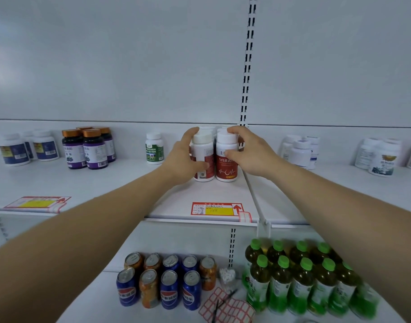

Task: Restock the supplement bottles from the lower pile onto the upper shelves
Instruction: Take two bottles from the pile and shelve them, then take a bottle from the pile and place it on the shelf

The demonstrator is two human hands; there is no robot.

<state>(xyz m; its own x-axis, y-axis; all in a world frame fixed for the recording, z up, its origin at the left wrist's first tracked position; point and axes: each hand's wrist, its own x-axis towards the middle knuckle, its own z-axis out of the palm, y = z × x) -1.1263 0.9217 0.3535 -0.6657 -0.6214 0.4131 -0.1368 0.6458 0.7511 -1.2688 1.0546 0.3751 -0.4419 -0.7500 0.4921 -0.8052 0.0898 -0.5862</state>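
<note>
Both hands are on the upper shelf [199,194], each on a red-and-white bottle. The left hand [184,157] curls round the left bottle [203,157], thumb on the label and fingers over the cap edge. The right hand [248,152] curls round the right bottle [226,159], fingers at the cap and thumb on the label. Both bottles stand upright, long axis vertical, caps up, bases on the shelf, touching side by side. The right bottle's label faces the camera; the left one is turned to show a code. More white caps sit behind them, count unclear.

The shelving is white metal with a white back panel, a slotted upright [247,66] and a thin divider [255,201] just right of the pair. A red-and-yellow price tag [216,209] lies at the shelf front.

Same shelf: one green-label bottle [154,149], four purple-label bottles [87,148] with copper caps, and blue-label bottles [27,148] at far left, at least three. The lower shelf holds nine cans [167,280] and green-capped drink bottles [300,278], about ten.
</note>
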